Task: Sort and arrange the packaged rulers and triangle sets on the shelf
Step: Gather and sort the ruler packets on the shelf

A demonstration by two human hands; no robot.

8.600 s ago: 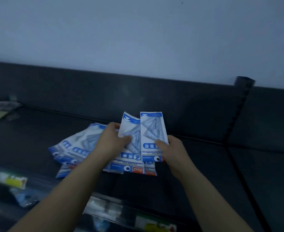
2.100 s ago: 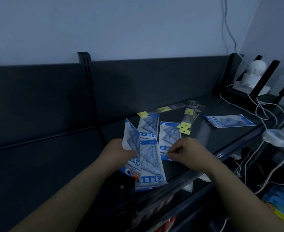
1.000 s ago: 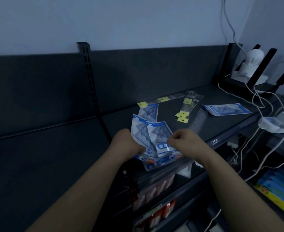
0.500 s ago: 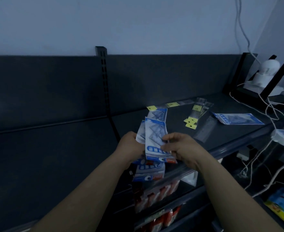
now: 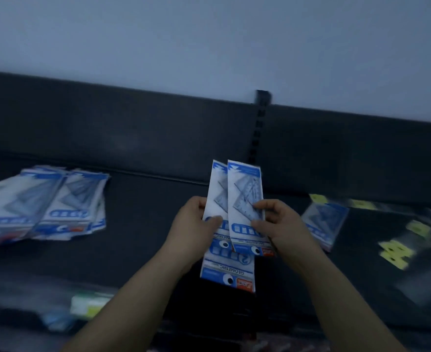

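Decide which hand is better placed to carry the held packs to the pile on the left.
Probably the left hand: it grips the fanned packs and sits nearer the pile; the right hand pinches the front pack, farther away.

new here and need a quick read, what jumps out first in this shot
The fan of blue-and-white triangle-set packets held up at centre, gripped by the left hand and right hand. Next, the spread pile of matching packets lying on the dark shelf at left, and blurred yellow-tagged clear packets at right.
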